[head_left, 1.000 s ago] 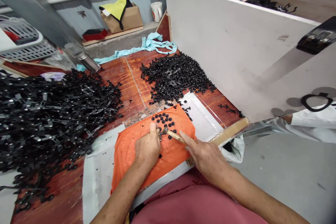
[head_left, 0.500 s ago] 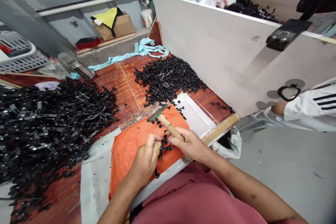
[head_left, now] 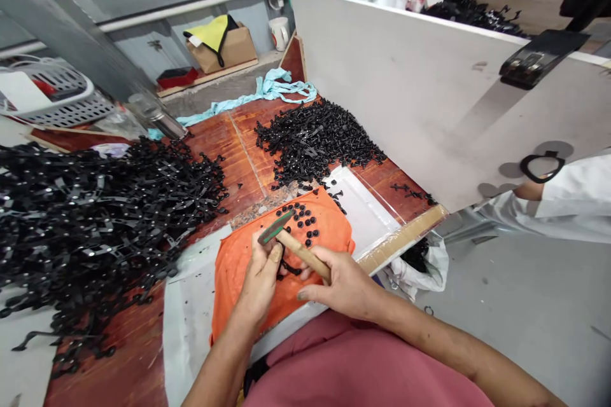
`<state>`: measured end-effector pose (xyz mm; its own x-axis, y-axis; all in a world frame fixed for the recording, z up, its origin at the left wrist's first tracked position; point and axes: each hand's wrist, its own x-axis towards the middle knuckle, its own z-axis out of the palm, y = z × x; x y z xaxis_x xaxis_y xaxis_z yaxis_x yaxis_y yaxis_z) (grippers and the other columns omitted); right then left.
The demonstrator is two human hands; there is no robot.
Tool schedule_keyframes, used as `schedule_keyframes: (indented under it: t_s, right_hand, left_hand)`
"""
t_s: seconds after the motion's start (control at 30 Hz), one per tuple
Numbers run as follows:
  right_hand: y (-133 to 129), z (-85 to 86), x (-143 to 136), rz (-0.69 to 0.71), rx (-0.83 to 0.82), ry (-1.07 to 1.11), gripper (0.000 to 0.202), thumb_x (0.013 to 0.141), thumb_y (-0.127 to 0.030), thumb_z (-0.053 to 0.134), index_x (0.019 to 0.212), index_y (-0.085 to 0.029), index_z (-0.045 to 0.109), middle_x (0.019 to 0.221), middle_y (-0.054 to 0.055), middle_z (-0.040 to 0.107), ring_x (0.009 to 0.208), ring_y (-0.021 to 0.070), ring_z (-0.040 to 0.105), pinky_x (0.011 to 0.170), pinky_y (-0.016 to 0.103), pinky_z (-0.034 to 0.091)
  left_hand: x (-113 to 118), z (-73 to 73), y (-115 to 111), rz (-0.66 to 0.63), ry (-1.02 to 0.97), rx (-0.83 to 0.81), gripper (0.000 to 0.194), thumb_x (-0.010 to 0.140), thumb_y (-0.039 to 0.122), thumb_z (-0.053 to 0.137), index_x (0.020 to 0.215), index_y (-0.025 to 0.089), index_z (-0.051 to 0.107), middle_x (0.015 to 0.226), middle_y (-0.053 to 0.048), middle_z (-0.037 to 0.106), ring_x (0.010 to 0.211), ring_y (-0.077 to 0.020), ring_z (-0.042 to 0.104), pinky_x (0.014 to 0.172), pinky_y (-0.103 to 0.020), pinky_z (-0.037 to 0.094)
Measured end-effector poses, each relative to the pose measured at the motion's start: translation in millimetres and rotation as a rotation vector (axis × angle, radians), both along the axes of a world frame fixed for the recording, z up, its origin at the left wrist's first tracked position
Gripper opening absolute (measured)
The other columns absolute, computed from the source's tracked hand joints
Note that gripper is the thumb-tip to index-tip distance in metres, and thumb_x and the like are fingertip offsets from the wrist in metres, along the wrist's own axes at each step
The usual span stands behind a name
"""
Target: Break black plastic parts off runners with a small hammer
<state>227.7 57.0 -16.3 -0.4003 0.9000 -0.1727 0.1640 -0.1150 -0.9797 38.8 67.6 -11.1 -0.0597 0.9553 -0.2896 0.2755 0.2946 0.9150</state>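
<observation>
My right hand (head_left: pixel 346 283) is wrapped around the wooden handle of a small hammer (head_left: pixel 305 252). The hammer's long, narrow dark-and-green head lies just above my left fingertips. Over the orange cloth (head_left: pixel 238 273), my left hand (head_left: pixel 260 276) pinches a thin black plastic piece (head_left: pixel 290 267), partly hidden by the fingers and the hammer. Fingers of my right hand reach close to that piece's other end. Several small round black pieces (head_left: pixel 305 213) stand in rows on the cloth beyond the hands.
A large heap of black clip-like parts (head_left: pixel 105 222) spreads at left. Another black heap (head_left: pixel 315 140) lies behind the cloth. A pale upright board (head_left: pixel 405 89) borders the right, with a person's white sleeve (head_left: pixel 573 197) beyond it. A white basket (head_left: pixel 76 105) stands far left.
The hammer head has moved left and down, to above my left hand. The round black pieces on the cloth are now less covered by my hands. The whole view has shifted slightly.
</observation>
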Motion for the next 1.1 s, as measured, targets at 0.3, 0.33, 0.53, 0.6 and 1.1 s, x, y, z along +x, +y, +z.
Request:
schedule_keyframes:
  t_s: [0.3, 0.33, 0.53, 0.6, 1.1]
  right_hand:
    - [13.3, -18.6, -19.0, -0.127, -0.062, 0.248, 0.008, 0.078, -0.015, 0.063, 0.085, -0.019, 0.062, 0.074, -0.003, 0.069, 0.071, 0.015, 0.066, 0.074, 0.029, 0.052]
    - [13.5, -19.1, -18.7, -0.122, -0.063, 0.251, 0.008, 0.077, -0.016, 0.064, 0.085, -0.019, 0.063, 0.073, -0.003, 0.069, 0.071, 0.015, 0.066, 0.074, 0.029, 0.053]
    - [11.4, -12.3, 1.4, -0.153, -0.022, 0.221, 0.012, 0.086, -0.028, 0.065, 0.096, -0.02, 0.065, 0.089, 0.0, 0.071, 0.084, 0.017, 0.067, 0.082, 0.031, 0.052]
    - [8.7, -10.7, 19.0, -0.183, 0.051, 0.099, 0.014, 0.091, -0.03, 0.062, 0.099, -0.02, 0.067, 0.095, 0.001, 0.07, 0.088, 0.0172, 0.064, 0.084, 0.03, 0.049]
    - [-31.3, -38.8, 85.3, -0.191, 0.115, -0.329, 0.022, 0.103, -0.036, 0.046, 0.089, -0.022, 0.056, 0.071, -0.004, 0.055, 0.065, 0.0145, 0.051, 0.063, 0.025, 0.04]
  left_hand:
    - [-3.8, 6.6, -13.7, -0.34, 0.226, 0.157, 0.025, 0.096, 0.04, 0.049, 0.095, 0.022, 0.066, 0.093, -0.005, 0.061, 0.09, -0.02, 0.06, 0.086, -0.034, 0.049]
    - [-4.1, 7.5, -13.7, -0.345, 0.295, 0.171, 0.027, 0.096, 0.04, 0.048, 0.091, 0.023, 0.068, 0.091, -0.005, 0.062, 0.089, -0.0205, 0.06, 0.085, -0.034, 0.048]
    - [-1.2, 4.3, -8.0, -0.387, 0.493, 0.215, 0.028, 0.097, 0.04, 0.046, 0.094, 0.025, 0.07, 0.089, -0.004, 0.06, 0.084, -0.0205, 0.06, 0.077, -0.032, 0.047]
    - [-2.5, 1.0, -3.4, -0.315, 0.566, 0.243, 0.029, 0.098, 0.04, 0.045, 0.096, 0.025, 0.07, 0.09, -0.004, 0.059, 0.083, -0.0206, 0.06, 0.078, -0.033, 0.048]
    - [2.5, -13.3, 8.0, -0.307, 0.872, 0.228, 0.033, 0.101, 0.039, 0.042, 0.106, 0.026, 0.072, 0.098, -0.006, 0.065, 0.092, -0.023, 0.063, 0.083, -0.038, 0.042]
